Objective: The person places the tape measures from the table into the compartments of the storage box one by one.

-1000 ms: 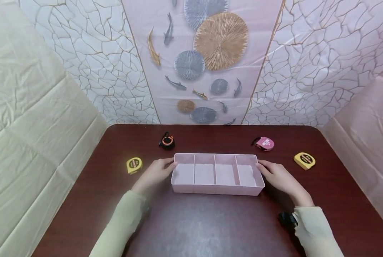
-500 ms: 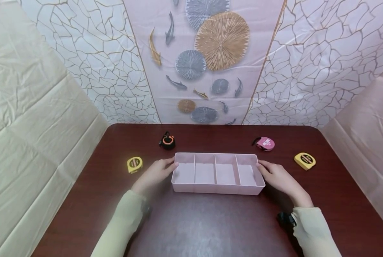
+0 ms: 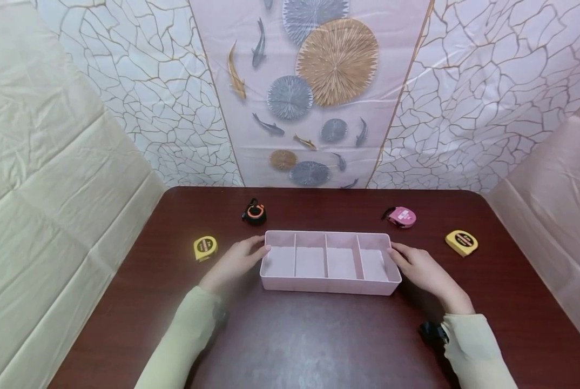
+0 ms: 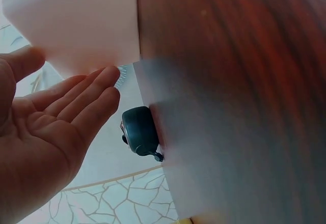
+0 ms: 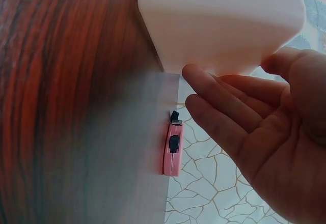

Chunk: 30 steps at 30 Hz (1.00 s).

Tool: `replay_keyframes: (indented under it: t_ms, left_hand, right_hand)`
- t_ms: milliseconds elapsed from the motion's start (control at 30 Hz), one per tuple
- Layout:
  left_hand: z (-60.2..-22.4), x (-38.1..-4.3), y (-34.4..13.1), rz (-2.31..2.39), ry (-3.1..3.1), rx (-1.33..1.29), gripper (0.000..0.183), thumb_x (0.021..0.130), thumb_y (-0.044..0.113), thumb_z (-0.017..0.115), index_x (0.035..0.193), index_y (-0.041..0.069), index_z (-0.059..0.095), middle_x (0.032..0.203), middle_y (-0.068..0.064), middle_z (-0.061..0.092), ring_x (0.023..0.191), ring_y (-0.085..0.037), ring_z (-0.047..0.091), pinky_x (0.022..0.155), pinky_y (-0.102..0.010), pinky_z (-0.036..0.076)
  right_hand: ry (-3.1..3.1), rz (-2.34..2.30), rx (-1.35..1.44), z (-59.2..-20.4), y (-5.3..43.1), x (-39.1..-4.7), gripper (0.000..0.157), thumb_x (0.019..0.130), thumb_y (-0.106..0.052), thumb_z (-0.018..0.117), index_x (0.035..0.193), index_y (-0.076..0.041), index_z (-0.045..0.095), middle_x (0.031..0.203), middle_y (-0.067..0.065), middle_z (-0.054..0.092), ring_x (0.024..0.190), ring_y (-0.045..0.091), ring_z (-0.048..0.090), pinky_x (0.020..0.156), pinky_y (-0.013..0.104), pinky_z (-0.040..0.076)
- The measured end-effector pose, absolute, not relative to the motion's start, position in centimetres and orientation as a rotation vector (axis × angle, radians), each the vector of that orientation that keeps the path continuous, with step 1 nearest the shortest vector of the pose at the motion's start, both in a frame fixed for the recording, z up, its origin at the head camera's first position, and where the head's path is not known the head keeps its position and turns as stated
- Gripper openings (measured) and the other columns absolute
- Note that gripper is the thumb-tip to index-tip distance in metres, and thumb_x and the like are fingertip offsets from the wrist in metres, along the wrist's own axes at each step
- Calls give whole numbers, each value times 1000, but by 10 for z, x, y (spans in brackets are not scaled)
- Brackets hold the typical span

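Note:
A pale pink storage box point(image 3: 329, 286) with several compartments stands on the dark red-brown table in the head view. Nothing lies in its compartments. At its left end my left hand point(image 3: 234, 263) holds the wall, thumb over the rim and fingers outside. My right hand point(image 3: 426, 272) grips the opposite end in the same manner. In the left wrist view the fingers point(image 4: 94, 94) lie along the box's outer wall point(image 4: 81, 25). The right wrist view shows the other end wall point(image 5: 214, 35), with fingertips near its lower edge.
Behind the box lie a black and orange tape measure point(image 3: 256, 214) and a pink one point(image 3: 403, 217). One yellow tape measure point(image 3: 205, 247) lies left of the left hand, another yellow tape measure point(image 3: 462, 243) beyond the right hand. Patterned cloth hangs behind the table point(image 3: 309, 335).

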<state>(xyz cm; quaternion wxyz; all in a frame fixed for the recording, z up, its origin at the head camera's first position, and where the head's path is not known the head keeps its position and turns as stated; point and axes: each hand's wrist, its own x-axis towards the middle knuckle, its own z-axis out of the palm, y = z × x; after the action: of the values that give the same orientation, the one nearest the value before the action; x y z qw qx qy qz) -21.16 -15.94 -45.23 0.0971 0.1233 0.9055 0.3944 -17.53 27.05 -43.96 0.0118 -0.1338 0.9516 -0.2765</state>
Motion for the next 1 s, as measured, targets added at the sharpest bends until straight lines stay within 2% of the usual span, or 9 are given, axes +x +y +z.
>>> replay_keyframes:
  t_ms: [300,600,1000]
  left_hand:
    - [-454,-212,-158,1277,2686,403,57,99,32,66,148,7,50,146,-11,55,134,-28,52,111,-48,40]
    - [-454,-216,-158,1328,2668,406,59,99,31,67,148,4,49,146,-12,55,131,-31,55,109,-47,43]
    - [-453,-213,-158,1292,2695,413,56,98,32,68,146,8,53,144,-10,57,132,-29,54,110,-49,41]
  right_hand:
    - [2949,-876,-415,-440,271,-175,45,107,-21,51,136,14,53,131,33,58,120,47,58,100,62,44]
    - [2943,-876,-403,-438,272,-175,46,107,-21,49,138,14,51,133,34,57,122,48,56,102,63,42]
    - [2965,-877,-403,-438,271,-171,45,106,-22,52,136,12,54,130,32,59,120,47,57,100,63,44]
